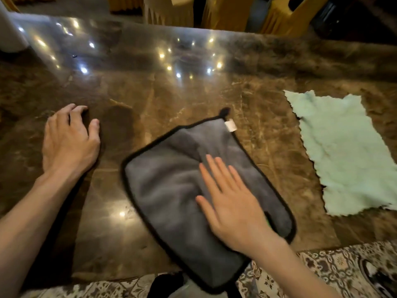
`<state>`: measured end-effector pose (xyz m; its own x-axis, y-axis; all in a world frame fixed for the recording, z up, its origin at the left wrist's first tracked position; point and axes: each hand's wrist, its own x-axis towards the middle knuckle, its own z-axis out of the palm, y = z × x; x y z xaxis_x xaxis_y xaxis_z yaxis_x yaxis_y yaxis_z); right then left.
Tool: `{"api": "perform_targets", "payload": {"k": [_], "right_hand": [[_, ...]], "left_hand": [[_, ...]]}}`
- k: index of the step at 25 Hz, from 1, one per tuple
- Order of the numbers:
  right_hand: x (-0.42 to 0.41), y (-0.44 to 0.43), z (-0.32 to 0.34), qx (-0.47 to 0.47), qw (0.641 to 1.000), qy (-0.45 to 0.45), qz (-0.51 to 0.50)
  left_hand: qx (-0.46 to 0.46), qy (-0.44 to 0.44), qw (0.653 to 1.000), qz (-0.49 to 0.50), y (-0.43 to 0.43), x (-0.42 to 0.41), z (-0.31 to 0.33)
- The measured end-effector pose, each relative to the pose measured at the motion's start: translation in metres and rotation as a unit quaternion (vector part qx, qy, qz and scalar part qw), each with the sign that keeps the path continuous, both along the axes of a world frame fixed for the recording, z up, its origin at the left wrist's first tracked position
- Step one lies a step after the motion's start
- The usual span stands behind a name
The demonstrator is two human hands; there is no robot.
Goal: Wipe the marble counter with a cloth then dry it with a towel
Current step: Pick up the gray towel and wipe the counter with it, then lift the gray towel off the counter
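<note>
A grey cloth with black edging lies flat on the brown marble counter, its near corner hanging over the front edge. My right hand rests flat on the cloth's right half, fingers spread and pressing down, not gripping. My left hand sits on the bare counter to the left, fingers loosely curled, holding nothing. A pale green towel with wavy edges lies spread out on the counter to the right, apart from both hands.
Chairs with yellow covers stand beyond the counter's far edge. A white rounded object stands at the far left corner. Patterned floor tiles and a shoe show below the near edge.
</note>
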<state>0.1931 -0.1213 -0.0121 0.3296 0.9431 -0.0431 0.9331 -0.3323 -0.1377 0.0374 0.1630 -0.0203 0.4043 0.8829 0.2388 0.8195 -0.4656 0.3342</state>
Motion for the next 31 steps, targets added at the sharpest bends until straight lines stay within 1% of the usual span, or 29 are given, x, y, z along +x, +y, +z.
{"api": "perform_targets", "payload": {"k": [3, 6, 8, 11, 12, 13, 14, 15, 16, 17, 19, 21, 23, 24, 25, 27, 29, 31], "right_hand": [[0.052, -0.027, 0.004, -0.041, 0.991, 0.013, -0.123], [0.049, -0.007, -0.002, -0.015, 0.981, 0.019, -0.194], [0.029, 0.014, -0.003, 0.013, 0.981, 0.023, -0.193], [0.009, 0.028, -0.002, 0.032, 0.988, 0.058, -0.136], [0.012, 0.026, 0.000, 0.053, 0.986, 0.104, -0.120], [0.022, 0.021, 0.005, 0.091, 0.974, 0.166, -0.123], [0.037, 0.015, 0.012, 0.151, 0.952, 0.219, -0.150], [0.057, 0.011, 0.017, 0.207, 0.930, 0.234, -0.195], [0.083, 0.009, 0.022, 0.242, 0.914, 0.211, -0.248], [0.112, 0.009, 0.025, 0.238, 0.905, 0.183, -0.300], [0.158, 0.015, 0.030, 0.162, 0.899, 0.164, -0.372], [0.177, 0.023, 0.031, 0.109, 0.909, 0.163, -0.368], [0.178, 0.035, 0.030, 0.096, 0.927, 0.160, -0.327], [0.174, 0.040, 0.028, 0.097, 0.932, 0.168, -0.306], [0.171, 0.044, 0.027, 0.104, 0.933, 0.188, -0.289], [0.166, 0.047, 0.030, 0.155, 0.918, 0.252, -0.265], [0.168, 0.034, 0.048, 0.246, 0.887, 0.304, -0.246], [0.178, 0.007, 0.078, 0.340, 0.834, 0.368, -0.230]], "left_hand": [[0.009, 0.000, 1.000, -0.006, -0.001, -0.002, -0.003], [0.012, -0.004, 1.000, -0.010, 0.001, -0.002, -0.007], [0.003, -0.003, 1.000, -0.004, 0.002, -0.001, -0.007], [-0.003, 0.003, 1.000, 0.004, 0.002, 0.000, -0.006], [-0.004, 0.003, 1.000, 0.003, 0.000, 0.001, -0.003], [-0.004, 0.003, 1.000, -0.001, -0.002, 0.001, 0.000], [0.000, 0.003, 1.000, -0.006, -0.006, 0.001, 0.004], [0.004, 0.001, 1.000, -0.011, -0.013, 0.002, 0.009], [0.003, -0.005, 1.000, -0.013, -0.023, 0.004, 0.015], [-0.010, -0.011, 1.000, -0.016, -0.035, 0.009, 0.021], [-0.062, 0.000, 0.997, -0.039, -0.061, 0.029, 0.029], [-0.095, 0.030, 0.993, -0.057, -0.085, 0.055, 0.029], [-0.119, 0.035, 0.992, -0.033, -0.096, 0.076, 0.027], [-0.136, 0.012, 0.991, -0.014, -0.098, 0.082, 0.027], [-0.151, -0.034, 0.988, 0.001, -0.100, 0.087, 0.028], [-0.166, -0.165, 0.972, 0.008, -0.106, 0.090, 0.033], [-0.116, -0.266, 0.957, -0.013, -0.118, 0.090, 0.051], [-0.051, -0.339, 0.937, -0.065, -0.127, 0.092, 0.081]]}}
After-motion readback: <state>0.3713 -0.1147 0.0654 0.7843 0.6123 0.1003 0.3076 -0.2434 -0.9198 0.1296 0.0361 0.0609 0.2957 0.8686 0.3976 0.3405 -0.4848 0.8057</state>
